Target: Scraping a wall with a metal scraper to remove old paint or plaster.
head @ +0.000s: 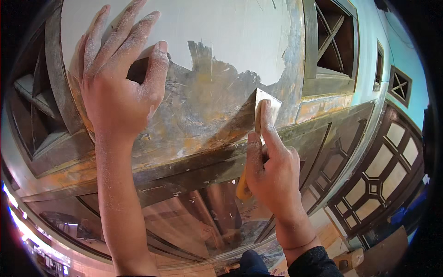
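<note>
My right hand grips a scraper or putty knife by its yellow handle, the index finger laid along the pale metal blade. The blade's edge is at the patchy grey-brown part of a wall panel, just under a ragged border with white coating. Dusted with white powder, my left hand rests with spread fingers on the panel's upper left and holds nothing. Whether its palm touches the surface is hidden.
Wooden vent frames with crossed bars stand left and right of the panel. Below runs a dark ledge with reflective glass panes. A wooden door with pale panes is at the right, and a plastic stool stands low there.
</note>
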`<state>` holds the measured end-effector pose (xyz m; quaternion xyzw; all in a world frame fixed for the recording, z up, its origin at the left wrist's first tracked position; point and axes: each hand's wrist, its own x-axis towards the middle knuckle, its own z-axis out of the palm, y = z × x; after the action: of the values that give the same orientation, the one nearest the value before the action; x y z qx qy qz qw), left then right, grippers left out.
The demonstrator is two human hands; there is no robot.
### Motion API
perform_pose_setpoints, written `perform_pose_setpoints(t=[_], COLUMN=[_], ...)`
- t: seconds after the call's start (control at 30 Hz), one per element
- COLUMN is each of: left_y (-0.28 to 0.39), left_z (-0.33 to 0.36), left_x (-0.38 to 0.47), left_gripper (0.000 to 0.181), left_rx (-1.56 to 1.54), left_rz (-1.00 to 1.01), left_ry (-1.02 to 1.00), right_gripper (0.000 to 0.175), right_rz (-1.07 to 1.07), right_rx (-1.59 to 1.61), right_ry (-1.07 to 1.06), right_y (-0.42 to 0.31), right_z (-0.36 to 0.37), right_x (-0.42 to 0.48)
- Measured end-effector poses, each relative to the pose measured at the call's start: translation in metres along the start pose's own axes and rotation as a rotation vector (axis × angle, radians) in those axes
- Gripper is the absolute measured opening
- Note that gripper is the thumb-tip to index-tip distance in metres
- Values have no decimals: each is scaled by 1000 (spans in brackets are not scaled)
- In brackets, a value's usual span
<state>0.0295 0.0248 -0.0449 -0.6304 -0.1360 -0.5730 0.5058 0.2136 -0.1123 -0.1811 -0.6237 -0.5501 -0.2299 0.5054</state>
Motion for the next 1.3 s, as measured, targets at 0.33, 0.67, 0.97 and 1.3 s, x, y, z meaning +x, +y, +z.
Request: perform_pose_setpoints(t=[0.33,0.67,0.97,1.3], left_y=[3,-5,25,2], left_z=[-3,1,-12,0], left_x=[3,0,12,4], left_gripper=[30,30,33,32], left_rx=[-23,-15,39,-43], left_rz=[-8,9,-236,-56], left_ry=[9,16,-85,10], right_gripper=[66,65,65,60], right_rz=[6,-43,-66,-13], right_rx=[16,-2,-21,46], right_ry=[32,32,22,54], right_y=[13,16,20,16], right_z=[-1,-1,3,2], right_x=[5,5,2,7])
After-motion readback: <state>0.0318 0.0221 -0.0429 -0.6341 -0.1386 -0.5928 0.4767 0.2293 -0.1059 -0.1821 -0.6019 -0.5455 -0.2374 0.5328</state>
